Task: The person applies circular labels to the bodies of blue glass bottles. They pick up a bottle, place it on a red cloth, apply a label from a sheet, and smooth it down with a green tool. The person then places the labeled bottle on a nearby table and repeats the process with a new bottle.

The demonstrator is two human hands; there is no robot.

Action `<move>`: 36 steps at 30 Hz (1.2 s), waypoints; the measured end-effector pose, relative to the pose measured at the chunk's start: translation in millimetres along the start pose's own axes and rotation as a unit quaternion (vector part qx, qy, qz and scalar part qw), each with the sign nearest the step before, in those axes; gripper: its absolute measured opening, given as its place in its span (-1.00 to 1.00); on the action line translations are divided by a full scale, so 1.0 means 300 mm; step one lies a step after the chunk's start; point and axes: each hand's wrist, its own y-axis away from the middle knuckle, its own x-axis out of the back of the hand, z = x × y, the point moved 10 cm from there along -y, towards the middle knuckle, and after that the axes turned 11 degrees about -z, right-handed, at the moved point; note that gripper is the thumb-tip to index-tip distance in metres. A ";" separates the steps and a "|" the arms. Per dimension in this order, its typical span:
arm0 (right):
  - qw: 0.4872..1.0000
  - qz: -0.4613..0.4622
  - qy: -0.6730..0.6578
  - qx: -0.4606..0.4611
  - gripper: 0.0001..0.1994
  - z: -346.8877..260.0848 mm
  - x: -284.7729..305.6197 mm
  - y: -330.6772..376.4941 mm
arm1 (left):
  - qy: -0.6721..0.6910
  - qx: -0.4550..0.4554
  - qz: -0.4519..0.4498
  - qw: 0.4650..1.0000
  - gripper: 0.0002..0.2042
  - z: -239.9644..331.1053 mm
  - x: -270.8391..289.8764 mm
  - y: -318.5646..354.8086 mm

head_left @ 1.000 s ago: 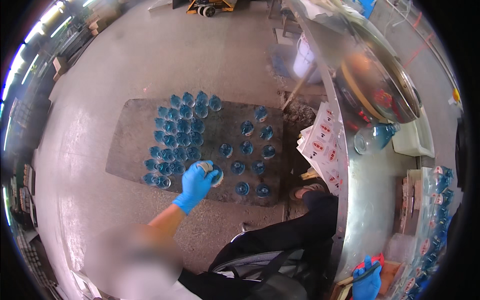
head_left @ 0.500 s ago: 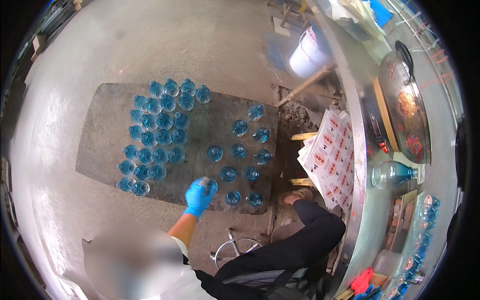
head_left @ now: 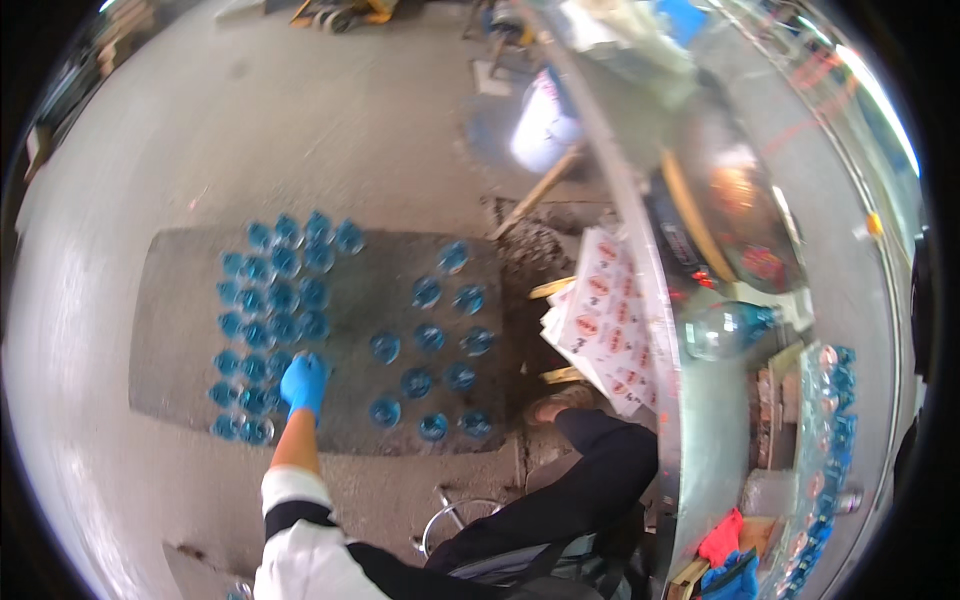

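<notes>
Only one gloved hand is seen: the left hand [head_left: 303, 383], in a blue glove, is reached down from the lower edge onto the packed cluster of blue-capped bottles [head_left: 272, 300] at the left half of the dark mat [head_left: 170, 330]. Its fingers are curled downward at the right edge of that cluster, near the mat's front edge; whether they are clamped on a bottle cannot be told, since the glove and the caps blur together. The right hand is not seen.

The cluster is stood upright in tight rows, caps touching or nearly so, from the mat's back edge to its front left corner. To the right of the hand, a looser group of spaced bottles [head_left: 430, 338] is set out in separated rows across the right half of the mat, each well apart from its neighbours.

The mat is laid on a grey concrete floor [head_left: 300, 130]. Beyond the mat's right edge a stack of white printed sheets [head_left: 600, 320] is seen, with a dark-trousered leg [head_left: 600, 470] and a shoe just below it. Further right, a metal counter [head_left: 700, 440] carries a large clear bottle [head_left: 725, 328] and a wide round pan [head_left: 740, 200]. Red and blue cloths [head_left: 728, 560] lie at the counter's near end.
</notes>
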 end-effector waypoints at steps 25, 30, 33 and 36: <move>0.918 0.224 -0.274 0.181 -0.79 -0.013 0.459 0.387 | 0.377 -0.412 -0.355 0.749 -0.80 2.629 0.488 0.926; 0.933 0.272 -0.027 0.233 -0.78 -0.056 0.565 0.497 | 0.410 -0.324 -0.457 0.719 -0.85 2.689 0.271 0.876; 0.876 0.266 -0.334 0.222 -0.79 -0.004 0.585 0.466 | 0.401 -0.299 -0.462 0.733 -0.85 2.686 0.236 0.861; 0.885 0.238 -0.329 0.229 -0.79 -0.029 0.614 0.447 | 0.292 -0.296 -0.482 0.771 -0.85 2.701 0.211 0.846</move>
